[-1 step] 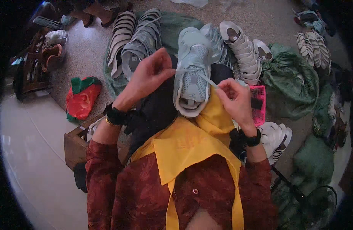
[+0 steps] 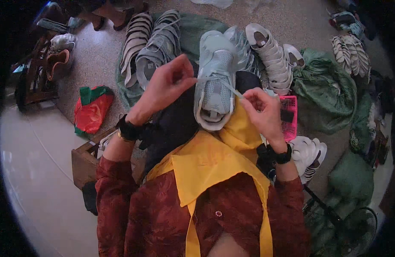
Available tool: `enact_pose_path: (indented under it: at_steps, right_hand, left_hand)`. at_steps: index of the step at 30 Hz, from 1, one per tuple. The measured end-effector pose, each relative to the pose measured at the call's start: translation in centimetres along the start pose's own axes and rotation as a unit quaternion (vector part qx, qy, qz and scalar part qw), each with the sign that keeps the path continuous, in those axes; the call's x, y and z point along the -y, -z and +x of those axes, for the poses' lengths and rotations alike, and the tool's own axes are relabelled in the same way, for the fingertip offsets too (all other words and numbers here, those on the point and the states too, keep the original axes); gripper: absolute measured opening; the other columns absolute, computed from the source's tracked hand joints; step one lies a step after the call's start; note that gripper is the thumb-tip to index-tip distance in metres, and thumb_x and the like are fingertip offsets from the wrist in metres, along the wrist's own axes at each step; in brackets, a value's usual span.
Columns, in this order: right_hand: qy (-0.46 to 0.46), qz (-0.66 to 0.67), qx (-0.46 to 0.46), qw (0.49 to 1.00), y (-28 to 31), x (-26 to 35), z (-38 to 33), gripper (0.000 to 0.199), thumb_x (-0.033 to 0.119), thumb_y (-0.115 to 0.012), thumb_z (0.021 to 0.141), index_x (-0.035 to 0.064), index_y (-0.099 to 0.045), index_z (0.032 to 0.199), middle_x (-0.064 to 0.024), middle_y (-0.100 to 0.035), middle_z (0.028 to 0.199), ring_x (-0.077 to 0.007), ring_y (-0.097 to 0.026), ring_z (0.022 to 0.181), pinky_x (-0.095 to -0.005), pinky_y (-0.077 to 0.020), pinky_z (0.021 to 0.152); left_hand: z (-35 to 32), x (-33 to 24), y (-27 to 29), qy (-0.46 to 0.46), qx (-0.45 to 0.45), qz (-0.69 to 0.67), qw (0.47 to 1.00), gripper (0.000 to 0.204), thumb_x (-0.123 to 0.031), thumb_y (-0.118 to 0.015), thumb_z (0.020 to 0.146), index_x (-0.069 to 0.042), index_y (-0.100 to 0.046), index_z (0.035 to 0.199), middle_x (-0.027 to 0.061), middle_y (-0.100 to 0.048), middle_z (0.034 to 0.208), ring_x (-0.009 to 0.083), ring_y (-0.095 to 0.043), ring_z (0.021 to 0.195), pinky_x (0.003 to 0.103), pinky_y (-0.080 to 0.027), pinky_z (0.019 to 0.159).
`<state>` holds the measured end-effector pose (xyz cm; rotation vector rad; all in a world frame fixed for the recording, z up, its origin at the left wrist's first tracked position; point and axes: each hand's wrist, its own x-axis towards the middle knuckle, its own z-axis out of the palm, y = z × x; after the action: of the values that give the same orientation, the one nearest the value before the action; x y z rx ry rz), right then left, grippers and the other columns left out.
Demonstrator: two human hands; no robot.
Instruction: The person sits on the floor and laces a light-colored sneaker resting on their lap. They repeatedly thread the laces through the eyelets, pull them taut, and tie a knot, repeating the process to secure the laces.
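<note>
A pale grey-green sneaker [image 2: 215,92] rests on my lap, toe pointing away from me, its mesh tongue showing. Its light shoelace [image 2: 211,79] runs across the lower eyelets. My left hand [image 2: 174,76], left of the shoe, pinches one end of the lace between thumb and finger, its other fingers curled. On the other side my right hand [image 2: 261,109] pinches the other end, which slants down from the eyelets. Both lace ends are drawn taut. Beneath the shoe lie my dark trousers and a yellow apron [image 2: 210,156].
Nested rows of grey shoes [image 2: 161,43] and white shoes [image 2: 272,60] stand beyond my knees. Green sacks [image 2: 324,94] and a pink basket [image 2: 290,115] are at the right. A red bag [image 2: 92,112] and a wooden stool [image 2: 85,165] lie at the left.
</note>
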<state>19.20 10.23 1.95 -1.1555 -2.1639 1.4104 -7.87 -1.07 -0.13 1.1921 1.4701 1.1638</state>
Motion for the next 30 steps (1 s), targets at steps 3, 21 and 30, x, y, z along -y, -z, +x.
enact_pose_path:
  at_steps: [3, 21, 30]
  right_hand:
    - [0.035, -0.054, -0.017, 0.998, -0.4, 1.1, 0.5, 0.012, 0.01, -0.075, 0.087, 0.0025, -0.066, 0.092, -0.003, -0.066, 0.075, -0.0068, -0.058, 0.063, -0.0237, -0.0472, 0.058]
    - [0.206, -0.197, 0.004, 0.958, -2.0, 3.3, 5.0, 0.014, 0.013, -0.066, 0.088, 0.0036, -0.058, 0.094, -0.0156, -0.063, 0.091, -0.0384, -0.065, 0.077, -0.0475, -0.0525, 0.066]
    - [0.259, -0.287, -0.04, 0.921, -2.1, 3.7, 4.0, 0.01, 0.008, -0.066, 0.089, 0.0047, -0.058, 0.094, -0.0141, -0.059, 0.085, -0.0359, -0.066, 0.076, -0.0438, -0.0521, 0.063]
  left_hand:
    - [0.0, -1.8, 0.2, -0.019, 0.01, 0.123, 0.992, 0.016, -0.005, -0.07, 0.091, -0.004, -0.054, 0.088, -0.001, -0.052, 0.08, 0.0072, -0.048, 0.075, 0.024, -0.041, 0.067]
    - [1.6, -3.9, 0.1, -0.197, -0.071, 0.304, 0.929, 0.015, -0.005, -0.069, 0.086, -0.001, -0.056, 0.091, 0.0154, -0.059, 0.084, 0.0382, -0.061, 0.077, 0.042, -0.048, 0.066]
    - [0.2, -2.9, 0.4, -0.158, -0.054, 0.299, 0.94, 0.013, -0.004, -0.067, 0.086, -0.001, -0.056, 0.091, 0.0156, -0.059, 0.083, 0.0382, -0.062, 0.078, 0.043, -0.049, 0.066]
